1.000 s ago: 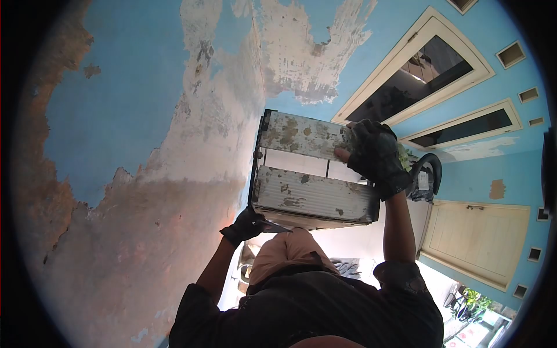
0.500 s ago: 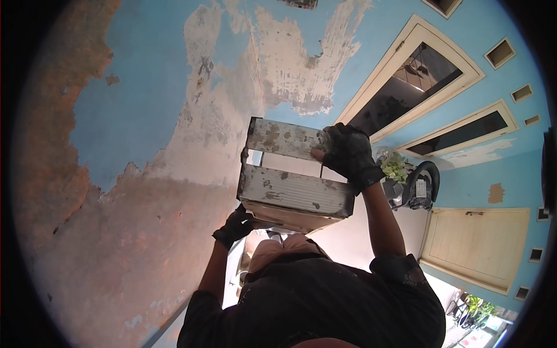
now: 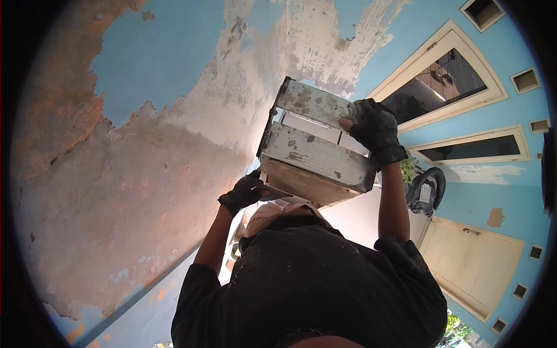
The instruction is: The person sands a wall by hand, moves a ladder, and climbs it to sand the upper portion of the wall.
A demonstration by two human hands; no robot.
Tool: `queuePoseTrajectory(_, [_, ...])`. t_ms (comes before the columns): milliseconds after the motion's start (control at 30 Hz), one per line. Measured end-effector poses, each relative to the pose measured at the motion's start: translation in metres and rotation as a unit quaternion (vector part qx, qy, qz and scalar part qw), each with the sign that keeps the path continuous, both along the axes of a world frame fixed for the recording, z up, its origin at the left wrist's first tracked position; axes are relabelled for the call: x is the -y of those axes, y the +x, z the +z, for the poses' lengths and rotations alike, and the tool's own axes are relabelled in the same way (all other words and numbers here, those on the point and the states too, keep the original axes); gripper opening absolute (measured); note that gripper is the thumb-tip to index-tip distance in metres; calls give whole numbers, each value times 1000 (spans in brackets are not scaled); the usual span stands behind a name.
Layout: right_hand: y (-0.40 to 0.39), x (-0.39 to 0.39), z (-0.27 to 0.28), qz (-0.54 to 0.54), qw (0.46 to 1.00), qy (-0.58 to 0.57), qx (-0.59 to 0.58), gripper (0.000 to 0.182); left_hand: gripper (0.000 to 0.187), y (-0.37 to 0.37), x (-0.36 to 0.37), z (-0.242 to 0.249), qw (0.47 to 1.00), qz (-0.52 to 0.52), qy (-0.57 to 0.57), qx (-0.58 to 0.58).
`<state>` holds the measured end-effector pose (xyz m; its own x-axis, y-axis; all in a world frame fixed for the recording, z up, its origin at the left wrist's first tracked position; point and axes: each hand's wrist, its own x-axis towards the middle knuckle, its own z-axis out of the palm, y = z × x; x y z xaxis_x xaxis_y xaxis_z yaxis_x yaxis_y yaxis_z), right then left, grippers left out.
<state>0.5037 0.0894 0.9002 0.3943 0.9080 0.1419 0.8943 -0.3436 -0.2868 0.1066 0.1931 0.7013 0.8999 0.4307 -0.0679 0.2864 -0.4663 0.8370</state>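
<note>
A grey stepladder [image 3: 316,148] spattered with old paint stands in front of me, its two flat steps with a gap between them. My right hand [image 3: 377,130], in a black glove with bare fingertips showing, is closed around the right end of the upper step. Lower down on the left, my left hand [image 3: 241,194], also gloved in black, is closed on a flat, dark, scraper-like tool [image 3: 275,194]. This tool points right, below the lower part of the ladder. Its handle is hidden in the glove.
A blue wall [image 3: 159,55] with peeling paint and bare patches rises close on the left. Two framed windows [image 3: 447,81] are at the right, above a cream door [image 3: 473,264]. A dark object with a curved rim [image 3: 426,191] stands beyond my right forearm.
The view has shifted and turned, so the ladder and both hands now appear higher and further right. My right hand keeps its hold on the step.
</note>
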Motion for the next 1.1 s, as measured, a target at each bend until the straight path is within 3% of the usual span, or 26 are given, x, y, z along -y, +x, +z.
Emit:
queuePoseTrajectory(100, [1,2,3,-16,999,-23,-25,55,14,-18,-18,-9,999,-14,19,27])
queuePoseTrajectory(133, [0,3,4,-13,999,-20,-21,55,15,-20,-22,9,998,-6,27,49])
queuePoseTrajectory(167, [-1,1,4,-9,1000,-14,-17,55,16,-27,-28,30,999,23,12,-25])
queuePoseTrajectory(267, [-3,1,3,-3,1000,1,28,52,17,-51,-57,76,991,-31,128,-29])
queuePoseTrajectory(333, [-3,3,-2,-4,1000,3,25,53,19,-64,-57,110,981,127,138,50])
queuePoseTrajectory(367, [-2,3,-2,-1,1000,8,29,53,19,-60,-57,123,978,132,150,56])
queuePoseTrajectory(433, [-3,3,0,2,1000,16,24,52,16,-40,-45,149,907,371,61,191])
queuePoseTrajectory(467, [-4,3,0,4,999,10,32,52,12,-29,-40,169,881,413,-29,228])
queuePoseTrajectory(500, [-4,2,0,6,999,4,41,53,12,-22,-43,172,876,420,-21,237])
queuePoseTrajectory(567, [-4,3,1,27,998,34,55,50,8,-11,-47,176,866,398,100,286])
queuePoseTrajectory(833, [-8,2,9,7,1000,15,22,60,12,42,-28,221,816,437,52,374])
queuePoseTrajectory(900, [-9,0,11,5,996,86,-8,60,13,45,-35,223,804,455,82,373])
queuePoseTrajectory(1000, [-46,-27,60,146,949,280,-18,56,13,56,-44,240,788,459,123,392])
queuePoseTrajectory(1033, [-73,-34,84,177,941,277,-82,59,13,60,-50,245,788,460,123,391])
queuePoseTrajectory(1100, [-111,-53,114,306,902,302,-23,64,14,64,-64,255,807,442,205,333])
